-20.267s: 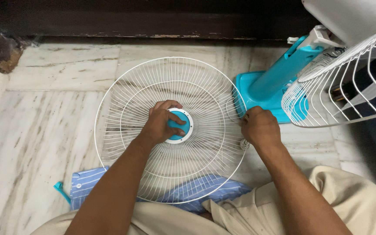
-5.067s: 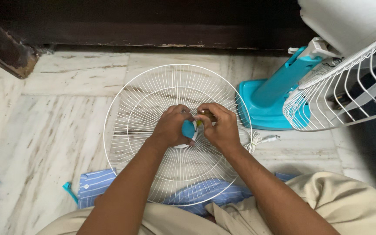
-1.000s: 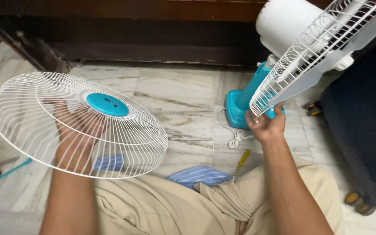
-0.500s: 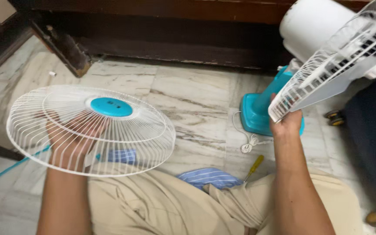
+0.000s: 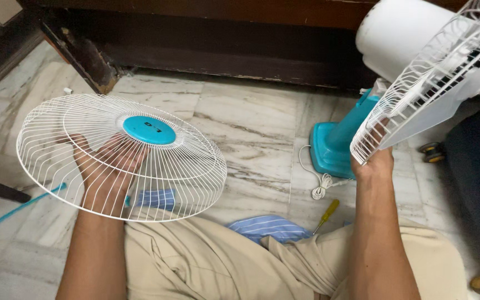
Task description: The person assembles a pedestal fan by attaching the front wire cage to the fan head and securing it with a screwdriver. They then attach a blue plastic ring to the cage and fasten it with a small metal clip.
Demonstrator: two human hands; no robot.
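Nearest the person, a blue striped cloth (image 5: 265,226) lies on the marble floor (image 5: 240,139) against the beige-trousered lap, with a yellow-handled screwdriver (image 5: 326,214) just beside it. Left of the cloth, the left hand (image 5: 106,169) carries the loose front grille (image 5: 120,155) from beneath, its grip spread wide under the wires, the blue hub cap (image 5: 149,130) facing up and the disc lying nearly flat. Right of the cloth, the right hand (image 5: 374,158) closes its grip on the lower rim of the rear grille (image 5: 429,83), which is tilted on the fan. The rear grille lies well to the right of the loose one. Beyond stand the blue fan base (image 5: 329,150) and white motor housing (image 5: 398,33).
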